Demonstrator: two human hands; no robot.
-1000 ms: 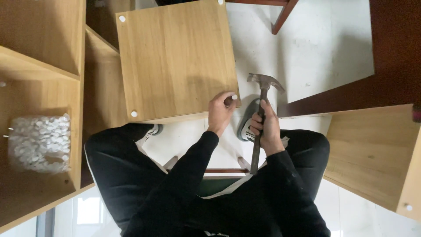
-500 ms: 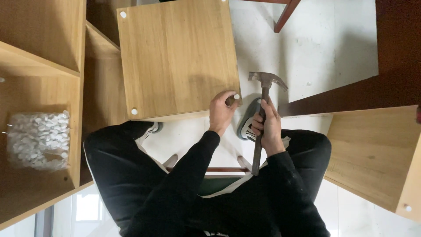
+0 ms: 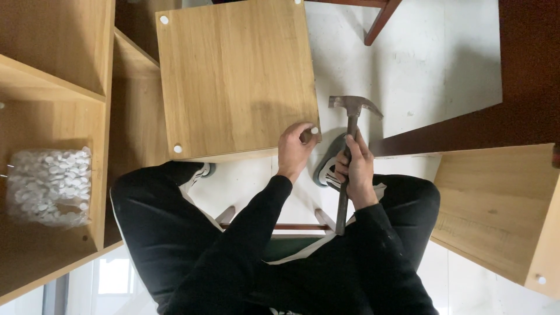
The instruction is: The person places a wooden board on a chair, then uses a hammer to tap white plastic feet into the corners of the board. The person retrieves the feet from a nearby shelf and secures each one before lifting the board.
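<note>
**White cap at the corner of the panel, hammer held beside it**

My left hand [image 3: 294, 149] rests at the lower right corner of the light wooden panel [image 3: 233, 76], and its fingertips are closed around a small white cap [image 3: 314, 132] that sits right on this corner. The fingers are pinched together on the cap, the thumb is under the edge of the panel.

My right hand [image 3: 354, 169] is just beside it, to the right, and it is clamped around the handle of a claw hammer [image 3: 349, 146]. The hammer stands almost upright in the view: its metal head is above my hand, near the right edge of the panel but not touching it, and the end of the handle reaches down to my lap. Both my arms are in black sleeves.

The panel has more white caps: one at its lower left corner [image 3: 177, 149] and one at its upper left corner [image 3: 164, 20]. Under my hands I see a grey and white shoe [image 3: 326, 169] on the pale floor [image 3: 431, 64].

At the left side there is a wooden shelf unit [image 3: 52, 76], and in one of its compartments lies a clear bag of white caps [image 3: 49, 186]. At the right another wooden panel [image 3: 496, 204] leans, well apart from my hands.
</note>
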